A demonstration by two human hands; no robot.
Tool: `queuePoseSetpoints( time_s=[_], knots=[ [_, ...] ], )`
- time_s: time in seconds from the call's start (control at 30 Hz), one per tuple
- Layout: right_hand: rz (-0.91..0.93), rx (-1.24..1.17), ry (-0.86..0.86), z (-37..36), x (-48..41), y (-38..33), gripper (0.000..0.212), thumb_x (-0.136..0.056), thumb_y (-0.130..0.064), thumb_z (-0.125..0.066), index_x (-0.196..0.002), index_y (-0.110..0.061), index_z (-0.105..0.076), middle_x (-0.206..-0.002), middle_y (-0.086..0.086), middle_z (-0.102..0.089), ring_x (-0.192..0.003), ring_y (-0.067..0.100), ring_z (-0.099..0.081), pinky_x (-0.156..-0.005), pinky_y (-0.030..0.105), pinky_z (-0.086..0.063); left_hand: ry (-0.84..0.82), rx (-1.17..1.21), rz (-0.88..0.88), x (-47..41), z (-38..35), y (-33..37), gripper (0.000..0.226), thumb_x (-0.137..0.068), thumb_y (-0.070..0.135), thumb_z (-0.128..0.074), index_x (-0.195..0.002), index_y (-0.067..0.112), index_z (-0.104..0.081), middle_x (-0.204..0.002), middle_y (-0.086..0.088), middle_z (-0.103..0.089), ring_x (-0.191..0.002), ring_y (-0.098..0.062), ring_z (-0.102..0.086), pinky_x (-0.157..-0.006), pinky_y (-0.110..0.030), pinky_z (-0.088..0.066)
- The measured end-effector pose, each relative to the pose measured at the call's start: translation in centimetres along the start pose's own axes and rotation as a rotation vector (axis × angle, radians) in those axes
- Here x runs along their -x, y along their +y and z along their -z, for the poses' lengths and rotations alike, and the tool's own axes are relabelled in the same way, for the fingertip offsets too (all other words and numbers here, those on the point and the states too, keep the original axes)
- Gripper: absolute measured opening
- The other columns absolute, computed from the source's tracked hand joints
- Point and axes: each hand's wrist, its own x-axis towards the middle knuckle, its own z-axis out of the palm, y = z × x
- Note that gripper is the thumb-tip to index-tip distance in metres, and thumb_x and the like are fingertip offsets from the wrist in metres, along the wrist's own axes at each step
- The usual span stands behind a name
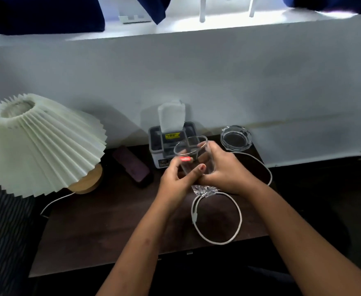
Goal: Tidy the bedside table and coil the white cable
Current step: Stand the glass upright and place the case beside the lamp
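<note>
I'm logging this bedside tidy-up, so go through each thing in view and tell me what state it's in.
Drinking glass: upright, empty, held in both hands.
Left hand: closed on the glass.
Right hand: closed on the glass.
White cable: one loose loop on the table, not coiled tight.
Lamp: shade tilted, looks unlit.
Tissue box: open, a tissue sticking up.
Glass ashtray: upright, empty.
Phone: lying flat, screen dark.

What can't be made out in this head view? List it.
- White cable: its far run passes behind the right hand; where it ends is unseen.
- Drinking glass: its base is hidden by both hands; left hand.
- Tissue box: yellow label too small to read.
- Lamp cord: runs off the table's left edge.
</note>
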Motion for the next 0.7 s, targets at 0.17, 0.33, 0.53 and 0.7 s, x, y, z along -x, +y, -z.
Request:
queuePoseSetpoints(
  time_s=[0.17, 0.33, 0.53, 0.7],
  knots=[
    [-0.05, 0.119, 0.124, 3.2, -0.1, 1.0, 0.062, -0.059, -0.027, -0.086, -0.109, -0.022, -0.05, -0.096, -0.004, -0.063, -0.085, 0.008, -0.062, -0.066, 0.002, -0.04, -0.108, 0.026, -0.014, -0.6, -2.2, -0.2, 0.054, -0.086, 0.033, -0.056, -0.137, 0.028, -0.04, -0.131, 0.006, -0.057, -0.122, -0.009, -0.053, -0.105, -0.039, -0.042],
    [-0.026, 0.176, 0.357, 5.0, -1.2, 2.7, 0.064, -0.055, -0.027, -0.086, -0.11, -0.019, -0.054, -0.106, -0.002, -0.062, -0.098, 0.014, -0.058, -0.075, 0.009, -0.037, -0.159, -0.038, -0.074, -2.9, -4.6, 1.1, 0.059, -0.08, 0.041, -0.054, -0.135, 0.041, -0.033, -0.146, 0.0, -0.042, -0.133, -0.011, -0.041, -0.113, -0.044, -0.032],
    [-0.048, 0.298, 0.581, 6.6, -3.9, 5.0, 0.081, -0.06, -0.029, -0.082, -0.13, -0.015, -0.045, -0.127, 0.003, -0.06, -0.111, 0.034, -0.05, -0.093, 0.029, -0.033, -0.335, -0.114, -0.1, -6.9, -6.6, 3.4, 0.06, -0.083, 0.034, -0.054, -0.138, 0.016, -0.037, -0.139, -0.002, -0.047, -0.127, -0.011, -0.046, -0.111, -0.032, -0.033],
    [-0.098, 0.154, 0.722, 7.3, -6.0, 7.3, 0.075, -0.057, -0.029, -0.082, -0.123, -0.017, -0.048, -0.122, 0.002, -0.062, -0.112, 0.031, -0.056, -0.096, 0.037, -0.044, -0.42, -0.191, -0.085, -10.0, -7.8, 4.7, 0.045, -0.094, 0.017, -0.048, -0.138, 0.019, -0.037, -0.126, 0.009, -0.052, -0.12, -0.004, -0.046, -0.102, -0.017, -0.035]
  ],
)
